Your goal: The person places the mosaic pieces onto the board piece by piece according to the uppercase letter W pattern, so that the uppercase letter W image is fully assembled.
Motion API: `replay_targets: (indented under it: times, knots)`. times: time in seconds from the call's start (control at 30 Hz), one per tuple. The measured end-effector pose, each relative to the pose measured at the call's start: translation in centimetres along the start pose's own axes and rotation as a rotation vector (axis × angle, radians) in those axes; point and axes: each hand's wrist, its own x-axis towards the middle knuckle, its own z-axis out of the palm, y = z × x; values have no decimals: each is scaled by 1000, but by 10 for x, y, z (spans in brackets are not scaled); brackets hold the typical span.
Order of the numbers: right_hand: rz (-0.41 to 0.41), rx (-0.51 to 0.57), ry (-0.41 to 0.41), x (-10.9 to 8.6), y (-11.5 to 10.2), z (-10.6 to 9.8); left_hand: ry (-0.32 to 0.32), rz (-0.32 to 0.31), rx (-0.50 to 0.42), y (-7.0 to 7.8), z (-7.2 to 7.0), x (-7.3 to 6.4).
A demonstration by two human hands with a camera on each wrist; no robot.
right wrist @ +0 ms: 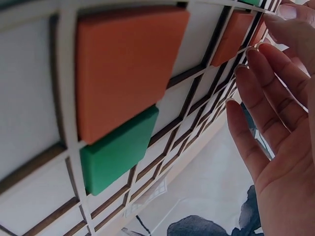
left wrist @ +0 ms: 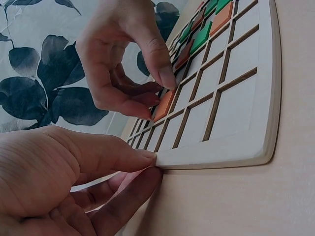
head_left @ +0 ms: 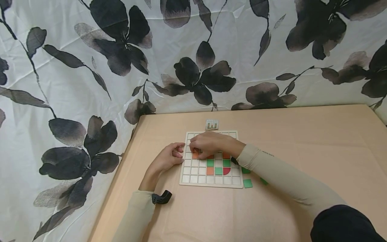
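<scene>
A white grid board point(head_left: 193, 179) lies on the table, with orange, green and red square tiles set in some of its cells. My left hand point(head_left: 167, 156) pinches the board's left edge, its thumb at the rim in the left wrist view. Over the board's left part, my right hand point(head_left: 211, 144) pinches an orange tile point(left wrist: 163, 105) between thumb and fingers, down at a cell. Other pieces on the grid include a green tile point(head_left: 210, 163) and a red tile with one rounded corner point(head_left: 226, 171). The right hand covers several upper cells in the head view.
A small card with a printed grid point(head_left: 212, 124) lies just beyond the board. Loose green tiles point(head_left: 247, 183) lie to the board's right, partly under the right forearm. Behind the table point(head_left: 302, 134) hangs a floral cloth point(head_left: 169, 50).
</scene>
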Motion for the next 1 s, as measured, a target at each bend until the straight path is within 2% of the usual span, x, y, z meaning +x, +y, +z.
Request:
replay_targets:
  times: [0.27, 0.47, 1.0]
  knots:
    - [0, 15, 13, -6, 2, -1, 12, -16, 12, 1, 1, 0]
    - [17, 93, 3, -16, 4, -5, 16, -24, 5, 0, 2, 0]
    - [81, 155, 11, -65, 5, -12, 28, -18, -22, 3, 4, -5]
